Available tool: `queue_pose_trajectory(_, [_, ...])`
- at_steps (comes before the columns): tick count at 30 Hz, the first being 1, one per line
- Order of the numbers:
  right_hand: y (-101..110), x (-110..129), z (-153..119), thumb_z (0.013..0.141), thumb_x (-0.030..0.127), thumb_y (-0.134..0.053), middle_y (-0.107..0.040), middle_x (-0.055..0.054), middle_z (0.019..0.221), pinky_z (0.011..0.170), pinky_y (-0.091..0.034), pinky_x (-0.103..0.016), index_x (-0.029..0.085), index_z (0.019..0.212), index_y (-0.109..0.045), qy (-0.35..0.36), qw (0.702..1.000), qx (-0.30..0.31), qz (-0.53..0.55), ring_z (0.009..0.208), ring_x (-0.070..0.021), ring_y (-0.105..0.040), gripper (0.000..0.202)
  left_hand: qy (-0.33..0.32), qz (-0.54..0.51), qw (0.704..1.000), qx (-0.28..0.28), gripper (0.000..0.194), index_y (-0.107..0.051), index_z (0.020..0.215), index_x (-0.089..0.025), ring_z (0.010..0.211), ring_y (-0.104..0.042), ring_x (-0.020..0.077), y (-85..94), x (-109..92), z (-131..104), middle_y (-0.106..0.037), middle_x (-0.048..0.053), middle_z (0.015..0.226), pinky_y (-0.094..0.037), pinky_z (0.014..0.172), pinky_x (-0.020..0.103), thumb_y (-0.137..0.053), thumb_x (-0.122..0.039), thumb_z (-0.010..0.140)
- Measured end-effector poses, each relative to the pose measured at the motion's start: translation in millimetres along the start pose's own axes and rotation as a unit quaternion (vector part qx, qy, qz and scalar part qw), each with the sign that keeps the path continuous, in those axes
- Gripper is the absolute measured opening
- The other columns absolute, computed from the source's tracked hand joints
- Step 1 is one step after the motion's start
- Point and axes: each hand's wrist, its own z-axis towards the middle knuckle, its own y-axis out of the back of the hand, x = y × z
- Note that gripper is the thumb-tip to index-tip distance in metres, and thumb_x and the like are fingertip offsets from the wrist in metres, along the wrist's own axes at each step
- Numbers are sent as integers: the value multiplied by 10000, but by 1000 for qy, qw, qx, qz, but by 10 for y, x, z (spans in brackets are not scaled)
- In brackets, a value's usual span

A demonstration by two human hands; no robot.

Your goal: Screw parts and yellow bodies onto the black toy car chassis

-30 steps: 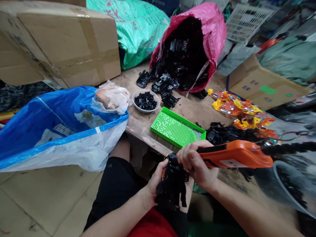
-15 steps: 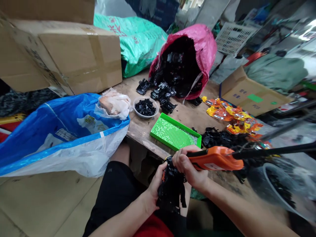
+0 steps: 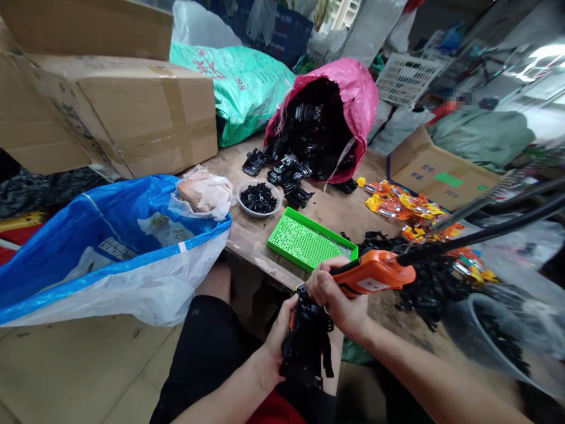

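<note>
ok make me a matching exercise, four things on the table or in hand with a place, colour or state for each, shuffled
1. power tool
2. perforated tray
3. small bowl
4. pink sack

a. lying on its side, black parts at its mouth
b. bright green
c. gripped in the right hand
d. filled with small black pieces

Pairs: 1-c, 2-b, 3-d, 4-a

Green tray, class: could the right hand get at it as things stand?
Probably not at once: the right hand has its grip on the orange tool, though the way to the green tray looks open.
</note>
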Motion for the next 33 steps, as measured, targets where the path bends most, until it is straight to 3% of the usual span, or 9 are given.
queue_pose_trajectory(4, [-20,-23,32,901,331,-709,-457,116,491,401,-387,-217,225,850,-529,4,1000,-8,11,372,-69,-419,215,-13,15,1000,-2,466,-744,1089,-88,923,-715,275,-44,-18,-6,-780,104,906,-499,933,365,-516,-477,970])
queue_pose_trajectory(9, [-56,92,120,840,319,-767,-446,125,471,381,-371,-207,224,837,-534,-10,998,-50,47,353,-62,-396,251,18,19,999,-32,463,-750,986,-110,764,-708,230,-50,-45,-33,-759,76,774,-526,831,326,-583,-537,923])
queue_pose_trajectory(17, [46,407,473,825,298,-767,-426,118,455,395,-378,-234,214,856,-585,75,991,-102,39,360,-66,-368,203,72,17,996,-50,587,-742,1011,-72,816,-742,285,-14,-58,-65,-775,135,808,-553,800,365,-522,-609,921])
queue_pose_trajectory(25, [117,39,947,801,312,-771,-432,136,453,396,-392,-225,225,823,-527,106,984,-142,35,344,-60,-390,260,50,31,998,-39,576,-739,1030,-83,808,-749,283,73,-55,9,-779,137,828,-554,820,374,-569,-618,905])
queue_pose_trajectory(33, [131,-181,1112,807,322,-760,-458,127,478,388,-423,-226,220,859,-537,110,984,-134,34,359,-70,-433,251,27,27,999,-21,559,-741,1033,-77,800,-746,286,79,-35,1,-777,141,826,-552,821,375,-605,-601,891])
